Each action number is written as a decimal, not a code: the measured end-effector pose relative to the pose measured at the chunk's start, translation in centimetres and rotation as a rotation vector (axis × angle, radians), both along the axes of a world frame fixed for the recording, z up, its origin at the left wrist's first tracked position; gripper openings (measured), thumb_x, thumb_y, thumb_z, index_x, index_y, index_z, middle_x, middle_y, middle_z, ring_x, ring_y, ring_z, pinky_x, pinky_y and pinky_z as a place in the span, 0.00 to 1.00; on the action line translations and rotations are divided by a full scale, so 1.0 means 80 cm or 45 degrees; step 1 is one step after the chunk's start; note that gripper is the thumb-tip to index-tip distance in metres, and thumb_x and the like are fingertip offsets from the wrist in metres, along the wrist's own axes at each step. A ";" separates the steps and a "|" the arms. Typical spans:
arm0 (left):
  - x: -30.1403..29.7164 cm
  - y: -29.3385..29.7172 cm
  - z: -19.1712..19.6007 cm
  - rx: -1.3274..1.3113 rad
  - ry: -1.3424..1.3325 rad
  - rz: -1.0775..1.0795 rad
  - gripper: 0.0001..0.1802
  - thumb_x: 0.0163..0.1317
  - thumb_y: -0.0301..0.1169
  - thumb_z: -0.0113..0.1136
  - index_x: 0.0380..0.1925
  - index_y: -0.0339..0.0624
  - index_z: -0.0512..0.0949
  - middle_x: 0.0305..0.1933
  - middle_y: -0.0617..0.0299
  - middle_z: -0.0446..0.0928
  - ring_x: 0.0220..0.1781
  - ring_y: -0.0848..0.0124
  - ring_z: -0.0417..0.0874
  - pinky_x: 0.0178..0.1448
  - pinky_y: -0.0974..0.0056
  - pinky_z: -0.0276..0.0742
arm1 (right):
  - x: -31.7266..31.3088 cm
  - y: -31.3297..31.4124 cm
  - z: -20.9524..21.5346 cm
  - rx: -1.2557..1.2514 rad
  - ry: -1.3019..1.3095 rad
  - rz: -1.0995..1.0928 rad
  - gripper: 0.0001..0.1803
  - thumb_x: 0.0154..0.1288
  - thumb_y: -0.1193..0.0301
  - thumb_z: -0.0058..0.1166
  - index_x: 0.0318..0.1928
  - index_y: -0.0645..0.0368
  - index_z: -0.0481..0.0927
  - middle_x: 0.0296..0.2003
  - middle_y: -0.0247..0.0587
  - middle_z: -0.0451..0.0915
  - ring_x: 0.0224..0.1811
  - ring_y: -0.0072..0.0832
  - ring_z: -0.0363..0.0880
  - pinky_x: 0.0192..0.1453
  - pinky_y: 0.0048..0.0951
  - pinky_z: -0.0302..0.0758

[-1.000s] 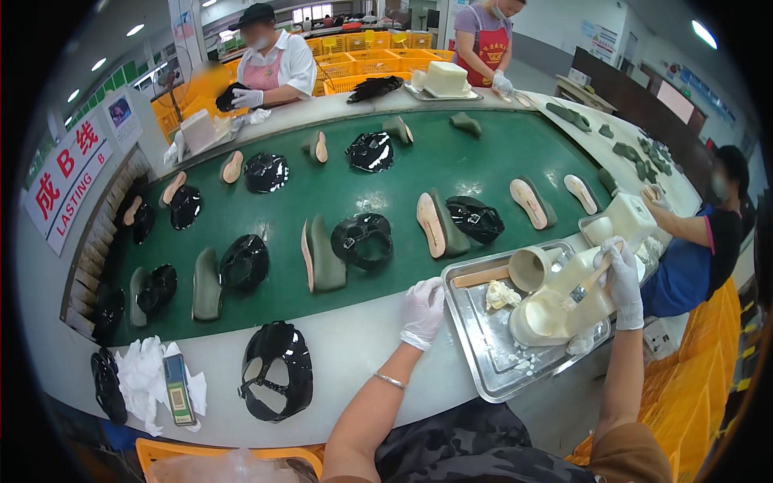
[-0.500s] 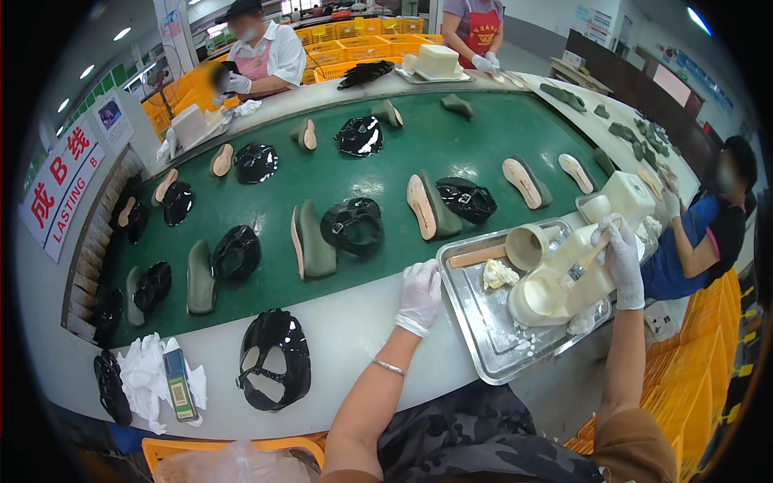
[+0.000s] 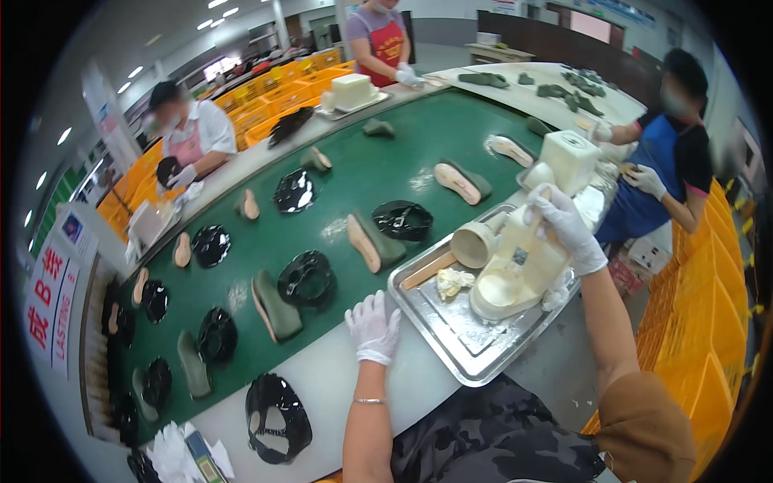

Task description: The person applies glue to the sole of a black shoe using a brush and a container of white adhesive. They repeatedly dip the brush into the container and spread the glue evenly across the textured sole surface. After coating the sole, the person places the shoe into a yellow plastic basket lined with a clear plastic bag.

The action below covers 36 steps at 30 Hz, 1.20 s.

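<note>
My left hand (image 3: 373, 327), in a white glove, rests open on the white counter edge (image 3: 322, 378) beside a green conveyor belt (image 3: 362, 173). My right hand (image 3: 566, 227), also gloved, grips a cream plastic jug (image 3: 515, 270) that lies tilted in a metal tray (image 3: 451, 334). Next to the jug in the tray are a beige cup (image 3: 475, 244) on its side, a wooden stick (image 3: 428, 270) and a crumpled rag (image 3: 452, 282). A green shoe last (image 3: 276, 306) and a black shoe upper (image 3: 306, 279) lie on the belt just beyond my left hand.
Several more lasts and black uppers ride the belt. A black upper (image 3: 278, 417) lies on the counter near me. Three other people work around the line: one at the far left (image 3: 187, 133), one at the back (image 3: 378, 40), one at the right (image 3: 668, 161). Yellow crates (image 3: 700, 338) stack at my right.
The view has shifted and closed in on the tray. My right hand has stayed on the jug, and my left hand has stayed at the counter edge near the tray.
</note>
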State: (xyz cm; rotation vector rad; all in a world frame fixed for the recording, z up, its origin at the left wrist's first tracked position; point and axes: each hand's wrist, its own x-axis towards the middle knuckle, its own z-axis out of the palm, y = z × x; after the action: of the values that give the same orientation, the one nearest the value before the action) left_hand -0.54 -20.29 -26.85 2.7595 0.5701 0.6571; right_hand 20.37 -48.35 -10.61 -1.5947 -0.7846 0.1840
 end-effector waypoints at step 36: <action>0.003 -0.001 -0.005 -0.002 -0.011 0.005 0.29 0.51 0.42 0.58 0.53 0.44 0.68 0.52 0.57 0.70 0.54 0.59 0.68 0.62 0.47 0.55 | -0.003 -0.001 0.003 -0.017 0.031 0.042 0.10 0.68 0.63 0.42 0.36 0.55 0.70 0.27 0.32 0.77 0.17 0.12 0.69 0.21 0.11 0.67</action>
State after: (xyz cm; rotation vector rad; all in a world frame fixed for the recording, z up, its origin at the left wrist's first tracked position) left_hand -0.30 -20.35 -27.24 2.7539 0.5741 0.6688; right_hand 20.15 -48.45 -10.40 -1.5900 -0.7927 0.2321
